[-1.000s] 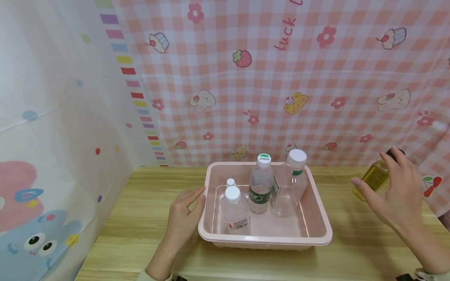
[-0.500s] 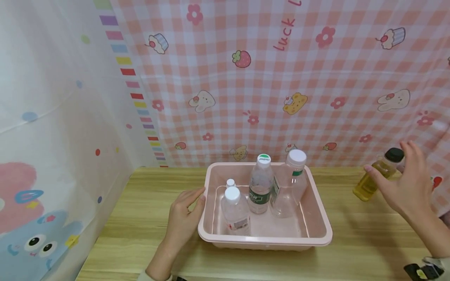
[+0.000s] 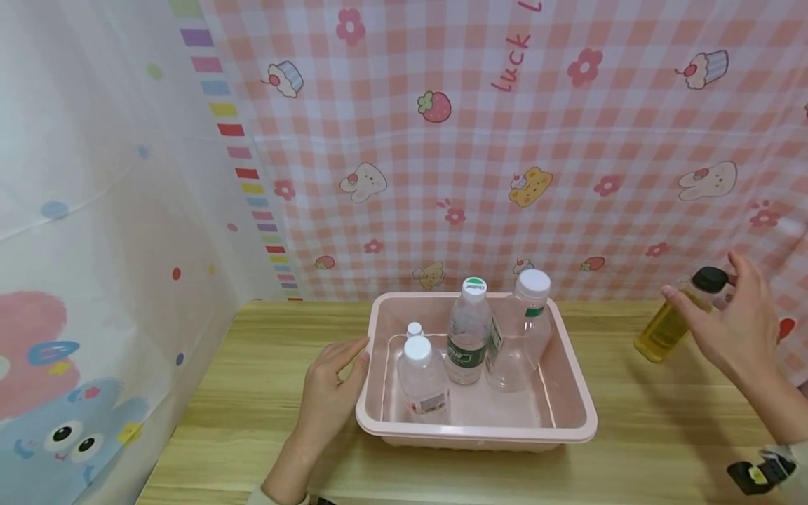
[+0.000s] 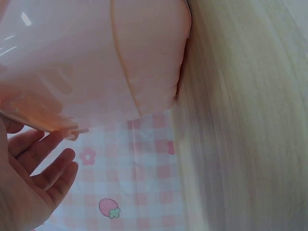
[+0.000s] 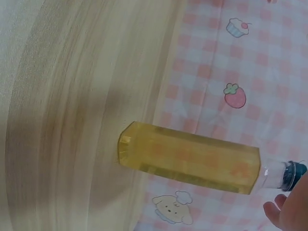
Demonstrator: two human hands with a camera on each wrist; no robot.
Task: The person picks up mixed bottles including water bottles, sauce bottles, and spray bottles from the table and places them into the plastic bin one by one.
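In the head view, a pink plastic tub [image 3: 476, 435] stands on the wooden table, with several clear plastic bottles inside. Among them are a green-labelled bottle [image 3: 467, 351], a wide white-capped bottle [image 3: 520, 351] and a shorter white-capped bottle [image 3: 424, 382]. My left hand [image 3: 331, 386] touches the tub's left rim with its fingertips. On the right stands a bottle of yellow liquid [image 3: 665, 330] with a dark cap, its base on the table. Around its top, my right hand [image 3: 735, 326] is spread, thumb in front. The right wrist view shows fingertips [image 5: 272, 211] apart from its neck.
A pink checked cloth [image 3: 473, 140] hangs behind the table [image 3: 303, 315]. On the left is a white patterned cloth [image 3: 126, 231]. A small white-capped bottle [image 3: 414, 330] is partly hidden behind another in the tub.
My right hand has moved off the dark cap towards the right, and its fingers have spread. The yellow bottle stays in nearly the same place. The left hand and tub have not moved.
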